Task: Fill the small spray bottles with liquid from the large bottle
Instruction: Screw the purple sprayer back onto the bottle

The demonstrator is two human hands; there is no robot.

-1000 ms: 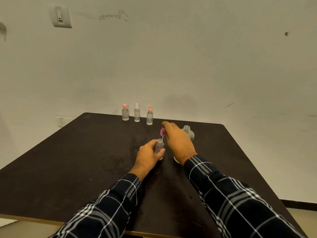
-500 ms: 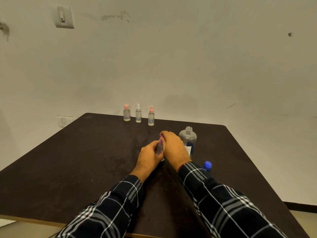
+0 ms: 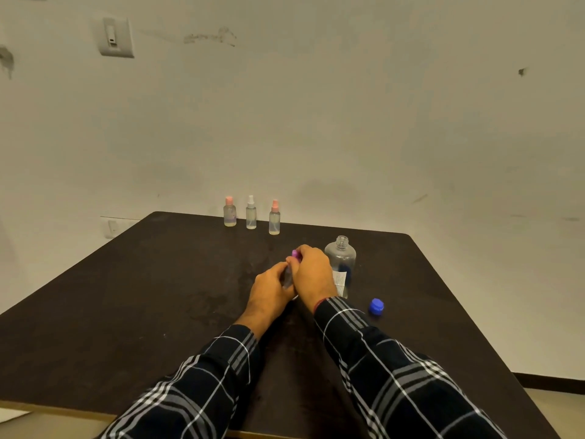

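My left hand (image 3: 269, 291) grips a small clear spray bottle (image 3: 288, 275) standing mid-table; most of it is hidden between my hands. My right hand (image 3: 313, 272) curls over its top and pinches the purple spray cap (image 3: 296, 253) sitting on the neck. Just right of my hands stands the large clear bottle (image 3: 341, 259), uncapped, with a white label low on its side. Its blue cap (image 3: 376, 307) lies on the table to the right of my right wrist.
Three small spray bottles stand in a row at the table's far edge: pink-capped (image 3: 229, 212), white-capped (image 3: 251, 212) and pink-capped (image 3: 274, 218). The dark table (image 3: 142, 296) ends near a pale wall; its right edge slants close to the blue cap.
My right hand lowered the purple spray cap from above the small bottle onto its neck. Both hands have closed in together around the bottle.
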